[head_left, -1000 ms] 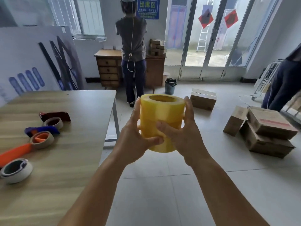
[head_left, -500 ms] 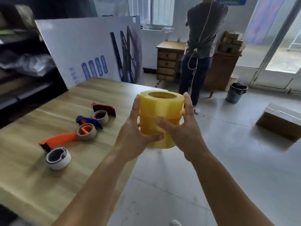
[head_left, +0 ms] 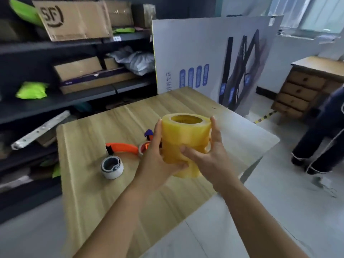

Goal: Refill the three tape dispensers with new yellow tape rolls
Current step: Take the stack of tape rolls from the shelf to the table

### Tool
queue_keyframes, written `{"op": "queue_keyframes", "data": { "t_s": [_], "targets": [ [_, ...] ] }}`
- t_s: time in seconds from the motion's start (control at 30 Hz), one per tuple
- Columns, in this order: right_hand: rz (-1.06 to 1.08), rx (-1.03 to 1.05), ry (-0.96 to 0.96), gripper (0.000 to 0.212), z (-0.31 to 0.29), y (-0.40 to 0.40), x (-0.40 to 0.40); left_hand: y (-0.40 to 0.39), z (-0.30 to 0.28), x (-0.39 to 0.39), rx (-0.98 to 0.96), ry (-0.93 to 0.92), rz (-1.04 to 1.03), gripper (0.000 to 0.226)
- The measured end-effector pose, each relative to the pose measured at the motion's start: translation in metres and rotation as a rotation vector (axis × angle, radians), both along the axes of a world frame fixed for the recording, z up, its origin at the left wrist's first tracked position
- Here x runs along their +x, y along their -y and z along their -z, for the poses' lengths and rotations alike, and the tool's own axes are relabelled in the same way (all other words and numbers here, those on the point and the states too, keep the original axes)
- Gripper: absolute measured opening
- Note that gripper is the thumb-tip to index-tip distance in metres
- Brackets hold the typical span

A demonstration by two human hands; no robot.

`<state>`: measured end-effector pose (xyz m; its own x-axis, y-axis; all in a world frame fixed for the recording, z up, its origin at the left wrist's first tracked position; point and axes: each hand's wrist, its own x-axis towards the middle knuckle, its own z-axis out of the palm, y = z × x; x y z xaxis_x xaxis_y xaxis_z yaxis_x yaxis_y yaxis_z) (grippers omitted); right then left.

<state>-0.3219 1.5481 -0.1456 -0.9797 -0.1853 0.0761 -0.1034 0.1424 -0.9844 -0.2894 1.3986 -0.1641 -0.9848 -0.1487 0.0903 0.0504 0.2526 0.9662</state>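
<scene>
A stack of yellow tape rolls (head_left: 184, 140) is held upright above the wooden table (head_left: 223, 120), wrapped together in clear film. My left hand (head_left: 158, 161) grips its left side and bottom, and my right hand (head_left: 210, 155) grips its right side with the thumb across the front. On the table lie an orange-handled dispenser (head_left: 122, 147) and a white-grey dispenser (head_left: 112, 167). A blue dispenser (head_left: 148, 133) shows only partly behind my left hand. A third, red one is hidden.
Dark shelving (head_left: 55, 101) with cardboard boxes (head_left: 74, 19) and green bags stands behind the table. A large white printed board (head_left: 204, 58) leans at the table's far end. A wooden drawer cabinet (head_left: 307, 84) and a person's legs (head_left: 320, 146) are at the right.
The view has swung left toward the table and shelving. Both hands keep the same hold on the yellow tape stack, which is now over the table instead of over the floor.
</scene>
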Motion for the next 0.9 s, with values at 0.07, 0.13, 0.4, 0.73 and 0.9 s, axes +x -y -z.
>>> {"op": "queue_keyframes", "data": {
  "t_s": [0.07,0.13,0.4,0.73,0.9],
  "targets": [
    [-0.065,0.009,0.002,0.111,0.006,0.016,-0.021,0.014,0.005,-0.012,-0.019,-0.006,-0.064,0.124],
    [-0.099,-0.002,0.018,0.114,0.012,0.035,-0.041,0.030,0.008,-0.025,-0.025,-0.010,-0.094,0.123],
    [-0.210,-0.039,0.031,0.088,0.017,0.101,-0.108,0.090,0.019,-0.075,0.012,-0.045,-0.204,0.123],
    [-0.390,0.014,0.050,0.072,0.040,0.172,-0.176,0.154,0.033,-0.119,-0.008,0.042,-0.286,0.105],
    [-0.514,0.040,0.069,0.066,0.057,0.210,-0.221,0.188,0.051,-0.150,0.022,0.148,-0.379,0.108]
  ]
}}
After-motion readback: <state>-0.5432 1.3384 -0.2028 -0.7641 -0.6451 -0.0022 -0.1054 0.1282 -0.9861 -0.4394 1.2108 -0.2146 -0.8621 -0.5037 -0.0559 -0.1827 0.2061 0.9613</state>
